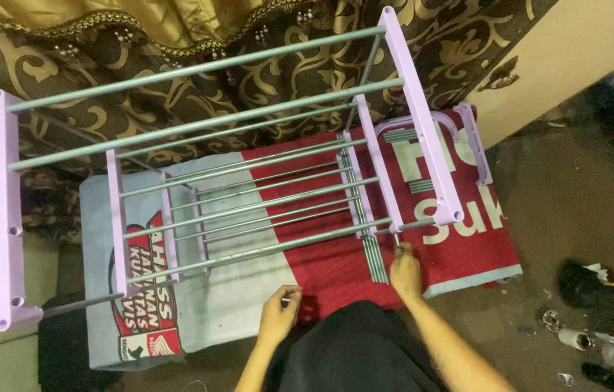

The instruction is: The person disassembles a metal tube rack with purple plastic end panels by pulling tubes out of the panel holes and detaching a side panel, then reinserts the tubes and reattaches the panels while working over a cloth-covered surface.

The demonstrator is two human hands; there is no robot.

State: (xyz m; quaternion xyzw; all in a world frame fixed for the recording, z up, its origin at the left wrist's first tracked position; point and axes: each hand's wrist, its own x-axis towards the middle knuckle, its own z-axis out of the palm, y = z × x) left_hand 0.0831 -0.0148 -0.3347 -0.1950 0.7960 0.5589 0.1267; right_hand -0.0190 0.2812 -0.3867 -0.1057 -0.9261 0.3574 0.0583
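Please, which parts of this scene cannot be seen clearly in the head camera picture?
- Left hand: its fingers curl around something too small to identify.
- Right hand: it touches a thin grey rod; the grip is unclear.
- Rack: its lower legs are hidden by the upper tiers.
- Small items on the floor: blurred and dark.

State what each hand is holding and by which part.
The right hand pinches the lower end of a thin grey rod under the lilac rack. The left hand pinches something small; what it is cannot be told.
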